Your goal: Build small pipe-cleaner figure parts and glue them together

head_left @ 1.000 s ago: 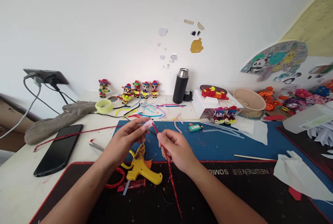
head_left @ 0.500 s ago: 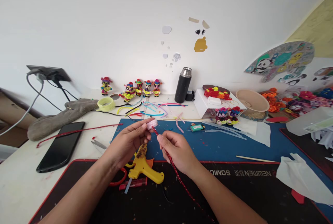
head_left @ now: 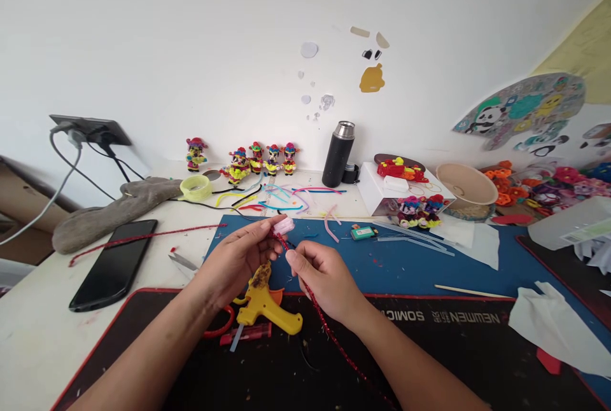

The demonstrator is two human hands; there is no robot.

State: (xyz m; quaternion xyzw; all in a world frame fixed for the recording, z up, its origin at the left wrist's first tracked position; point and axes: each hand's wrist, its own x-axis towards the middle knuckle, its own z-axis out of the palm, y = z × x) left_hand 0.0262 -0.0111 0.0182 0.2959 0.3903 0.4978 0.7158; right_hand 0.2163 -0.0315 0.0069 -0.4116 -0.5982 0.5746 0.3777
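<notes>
A pale pink fuzzy piece point(head_left: 284, 226) is pinched between the thumb and fingers of my left hand point(head_left: 248, 252). One end of a glittery red pipe cleaner point(head_left: 329, 329) meets it at my left fingertips; whether the two are joined cannot be made out. My right hand point(head_left: 324, 274) grips that pipe cleaner a little below the pink piece, and its long tail hangs down across the black mat. Beneath my hands lies a yellow hot glue gun point(head_left: 267, 312) with a clear glue stick. Red-handled scissors point(head_left: 219, 328) are partly hidden behind my left forearm.
A phone point(head_left: 114, 264) lies at left with another red pipe cleaner point(head_left: 176, 229) across it. Several small dolls point(head_left: 238, 168), a black thermos point(head_left: 338, 155) and a white box point(head_left: 375, 191) stand along the wall. Cut pipe cleaners point(head_left: 281, 198) lie behind my hands.
The pink piece has turned in my left fingers, and the red pipe cleaner now crosses my left fingertips. Its tail has swung to the right. The camera view has shifted slightly.
</notes>
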